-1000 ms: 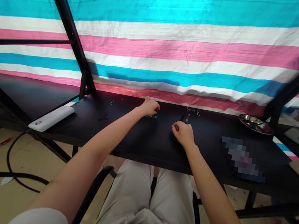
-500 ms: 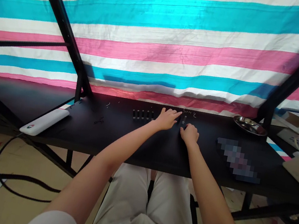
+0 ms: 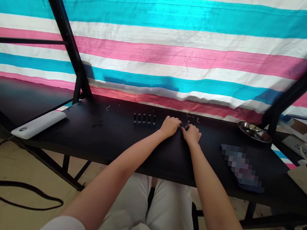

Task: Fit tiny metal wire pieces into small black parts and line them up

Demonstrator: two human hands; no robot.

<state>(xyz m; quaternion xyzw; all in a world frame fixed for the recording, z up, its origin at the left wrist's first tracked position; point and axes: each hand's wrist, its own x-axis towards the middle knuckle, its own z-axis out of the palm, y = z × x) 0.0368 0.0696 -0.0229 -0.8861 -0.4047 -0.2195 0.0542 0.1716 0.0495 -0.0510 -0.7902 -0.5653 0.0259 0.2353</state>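
Observation:
My left hand is closed, its fingertips together at a tiny dark piece that I cannot make out. Close beside it, my right hand is closed too, thumb and fingers pinched low over the black table; what they hold is hidden. A small clear-and-dark cylinder shows just beyond the right fingertips. Left of my hands stands a row of several short black cylinders with pale ends. Tiny whitish bits lie in a line behind my hands.
A round metal dish and a blurred-out dark flat item lie to the right. A white power strip with a cable is at the left edge. Thin black pieces lie left of centre. Black frame posts flank the table.
My left hand has drawn back toward me, its extended fingers now curled in. My right hand has shifted slightly, and both hands' fingertips are closer together. The camera view has shifted slightly.

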